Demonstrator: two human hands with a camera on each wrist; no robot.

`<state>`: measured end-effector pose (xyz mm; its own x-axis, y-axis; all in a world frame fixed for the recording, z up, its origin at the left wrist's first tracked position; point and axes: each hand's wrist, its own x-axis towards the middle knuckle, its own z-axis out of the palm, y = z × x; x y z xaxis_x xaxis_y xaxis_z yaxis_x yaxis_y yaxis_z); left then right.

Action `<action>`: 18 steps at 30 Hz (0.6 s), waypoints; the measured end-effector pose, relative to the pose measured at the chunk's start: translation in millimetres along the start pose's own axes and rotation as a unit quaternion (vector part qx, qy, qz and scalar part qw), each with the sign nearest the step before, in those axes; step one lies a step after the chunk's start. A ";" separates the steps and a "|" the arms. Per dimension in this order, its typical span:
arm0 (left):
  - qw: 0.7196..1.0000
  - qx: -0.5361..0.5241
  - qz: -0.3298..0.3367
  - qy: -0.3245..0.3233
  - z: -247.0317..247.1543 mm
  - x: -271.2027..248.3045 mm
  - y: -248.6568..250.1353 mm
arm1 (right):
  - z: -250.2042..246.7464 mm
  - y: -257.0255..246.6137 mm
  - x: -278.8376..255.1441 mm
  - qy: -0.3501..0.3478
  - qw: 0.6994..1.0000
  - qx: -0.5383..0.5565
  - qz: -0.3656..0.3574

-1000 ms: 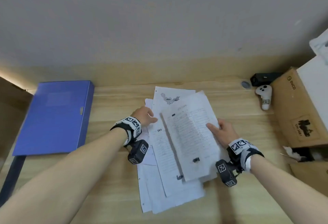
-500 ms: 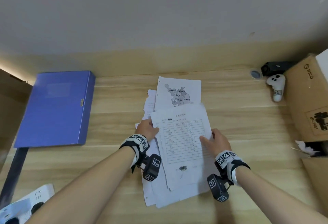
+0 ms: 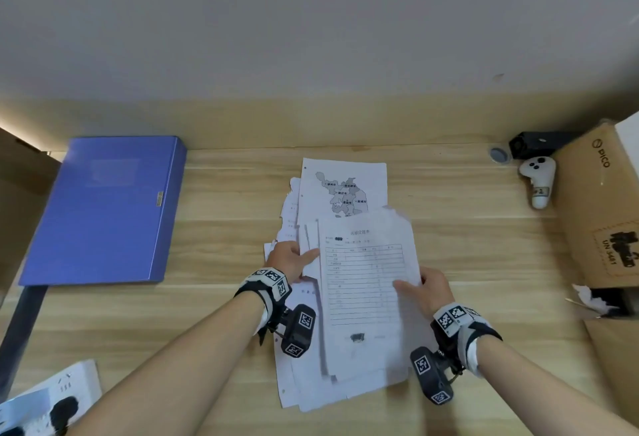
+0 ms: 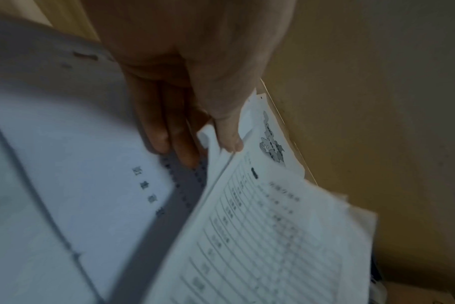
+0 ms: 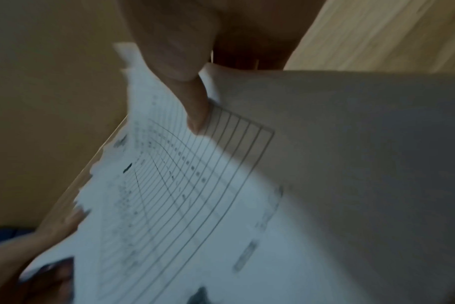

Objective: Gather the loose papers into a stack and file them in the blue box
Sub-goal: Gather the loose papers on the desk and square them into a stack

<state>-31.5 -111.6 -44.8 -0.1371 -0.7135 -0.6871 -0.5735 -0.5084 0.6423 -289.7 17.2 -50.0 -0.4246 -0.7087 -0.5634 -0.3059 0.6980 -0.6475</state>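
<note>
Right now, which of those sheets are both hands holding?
The sheet with the ruled table, topmost in the pile; left hand and right hand pinch its edges. The map sheet lies untouched behind.

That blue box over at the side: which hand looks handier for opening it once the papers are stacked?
Probably the left hand. The blue box lies closed on its side of the desk, while the right hand grips the table sheet on the far side.

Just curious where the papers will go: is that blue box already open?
No. In the head view the blue box lies flat on the desk with its lid closed and no papers in it.
</note>
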 end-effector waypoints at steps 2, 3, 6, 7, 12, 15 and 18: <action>1.000 -0.008 0.009 -0.015 -2.0 -6.5 -0.9 | -12.0 -8.0 1.0 0.032 0.999 0.006 -0.008; 1.000 -0.007 0.014 -0.027 -3.4 -8.0 -2.9 | -17.7 -12.9 3.1 0.047 0.999 0.021 -0.014; 0.996 0.048 0.006 -0.071 -3.7 -11.2 -10.8 | -28.1 -27.5 14.5 0.066 0.996 0.054 -0.008; 0.994 0.064 0.004 -0.084 -3.0 -14.0 -11.7 | -28.6 -33.9 19.6 0.066 0.996 0.061 -0.006; 0.990 0.073 -0.030 -0.120 2.4 -21.5 -15.0 | -7.6 -61.1 50.3 0.049 0.998 0.047 -0.003; 0.990 -0.001 -0.090 -0.112 4.3 -16.0 -13.2 | 8.2 -69.4 67.8 0.053 0.998 0.024 0.002; 0.984 -0.088 -0.120 -0.098 3.9 -10.8 -13.0 | 21.3 -71.7 76.8 0.051 0.998 -0.019 0.010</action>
<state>-25.7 -95.3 -47.1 -0.1779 -0.4637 -0.8679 -0.4626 -0.7390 0.4897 -282.2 -89.5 -57.7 -0.5149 -0.6824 -0.5189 -0.3277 0.7160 -0.6164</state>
